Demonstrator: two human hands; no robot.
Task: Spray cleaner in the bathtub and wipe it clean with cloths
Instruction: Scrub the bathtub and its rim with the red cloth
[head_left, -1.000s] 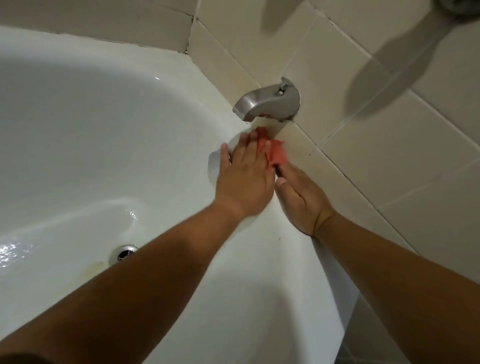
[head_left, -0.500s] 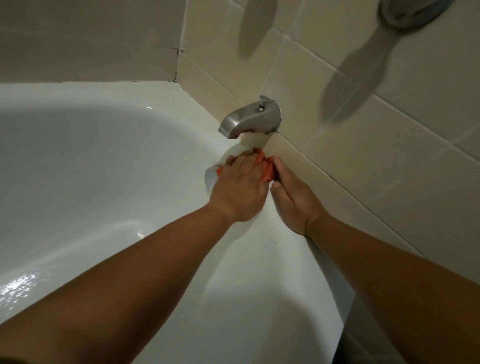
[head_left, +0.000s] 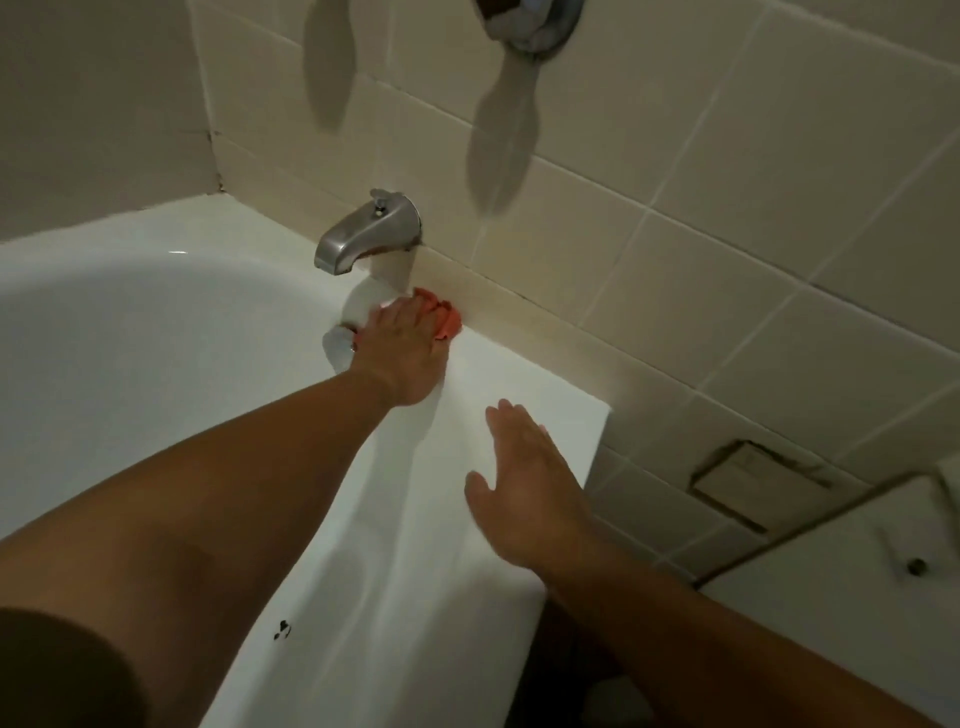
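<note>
Two bare hands in view, both at the faucet end of the white bathtub (head_left: 467, 545). Landmark: brushed-metal spout (head_left: 363, 236), fixed to the beige tiled wall (head_left: 675, 218) just above the tub rim. Orange-red cloth (head_left: 448, 322) lies on the rim just below and right of the spout, bunched against the seam where rim meets tile. Left hand (head_left: 402, 356) lies palm down on the cloth, fingers laid fairly straight over it and close together, pressing it to the rim; only the cloth's far and right edges show past the fingertips. Round overflow plate (head_left: 336, 351) sits below the spout on the inner tub wall, touching or just beside the left thumb; cannot tell which. Right hand (head_left: 524, 478) is well below and right of the spout, nearer the camera, palm down over the rim, fingers spread and straight, holding nothing; contact with the rim cannot be told. Small dark marks (head_left: 282, 630) on the rim far below the spout. Metal valve trim (head_left: 527, 23) on the wall above and right of the spout, cut off by the frame edge.
</note>
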